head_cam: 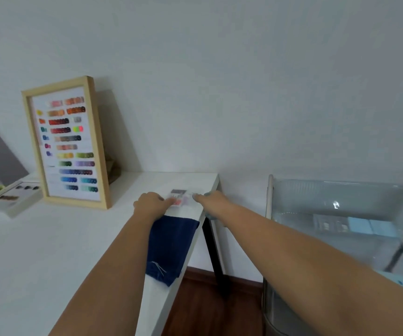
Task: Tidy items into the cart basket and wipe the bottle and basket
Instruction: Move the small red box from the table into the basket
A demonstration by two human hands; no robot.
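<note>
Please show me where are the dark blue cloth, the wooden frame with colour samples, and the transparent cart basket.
dark blue cloth [168, 243]: head view, middle of the fabric.
wooden frame [99, 141]: head view, right side rail.
cart basket [336, 187]: head view, clear back wall near the rim.

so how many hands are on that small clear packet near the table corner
2. The left hand touches the packet on its left side, the right hand on its right. The grip itself is blurred.

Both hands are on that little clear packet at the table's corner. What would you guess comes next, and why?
Probably lift the small packet and carry it right into the cart basket. Left hand and right hand flank it at the table edge; the basket sits just beyond.
</note>
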